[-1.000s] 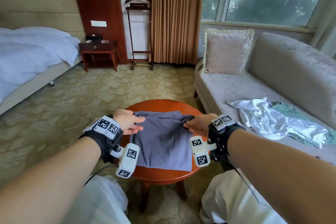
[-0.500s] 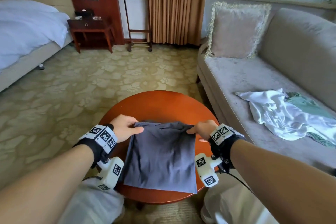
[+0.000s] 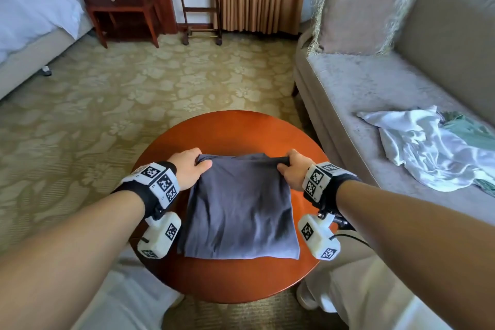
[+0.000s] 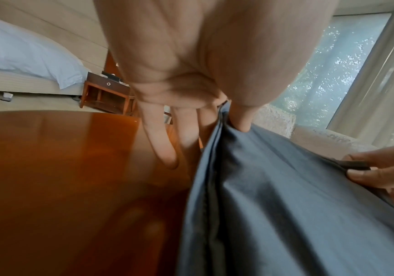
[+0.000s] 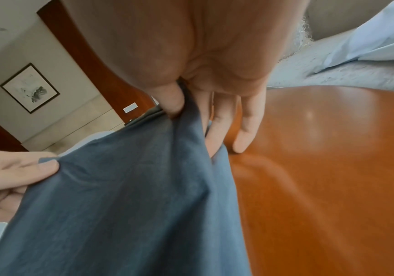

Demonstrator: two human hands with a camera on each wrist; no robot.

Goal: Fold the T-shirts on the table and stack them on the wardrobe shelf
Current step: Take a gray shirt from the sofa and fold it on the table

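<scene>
A grey-blue T-shirt (image 3: 238, 209), partly folded into a rectangle, lies on the round red-brown table (image 3: 230, 128). My left hand (image 3: 191, 166) pinches its far left corner between thumb and forefinger, the other fingers hanging straight (image 4: 160, 142). My right hand (image 3: 292, 167) pinches the far right corner the same way (image 5: 177, 104). Both hands hold the far edge of the T-shirt (image 4: 286, 214) raised a little off the wood; its near edge rests flat by the table's front. The T-shirt (image 5: 132, 196) hangs taut between the two hands.
A white T-shirt (image 3: 428, 150) and a green one (image 3: 468, 128) lie crumpled on the beige sofa (image 3: 361, 83) at the right, beside a fringed cushion (image 3: 359, 5). A bed (image 3: 32, 8), a nightstand (image 3: 120, 5) and a valet stand (image 3: 201, 27) stand across the patterned carpet.
Both hands have drawn the T-shirt's far edge toward me, lifting it off the table. The head view has tilted downward and closer.
</scene>
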